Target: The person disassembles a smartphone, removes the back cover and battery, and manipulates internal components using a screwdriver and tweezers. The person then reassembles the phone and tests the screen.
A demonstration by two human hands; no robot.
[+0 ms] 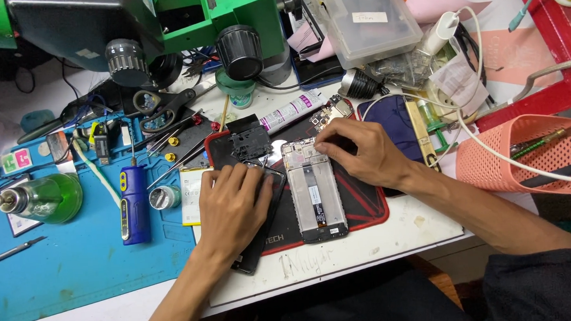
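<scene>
Hands at work on an opened phone frame [314, 190] lying on a black mat with a red edge [366, 205].

Right hand [357, 153] rests on the frame's top end, fingertips pinching or pressing something small there; whether it actually grips a part I cannot tell. Left hand [233, 209], just left of the frame, lies flat with fingers spread on a dark phone panel [258, 237], pressing it down rather than clasping it. Work looks partway through: the frame lies open with its inner parts bare, and a black inner cover [251, 143] sits loose just above it, so refitting and closing appear not yet done. Further left of the frame lie a blue pen-shaped tool [134, 204] and a green bottle [43, 199] on a blue mat [76, 262]; a pink basket [526, 154] stands well to its right.
</scene>
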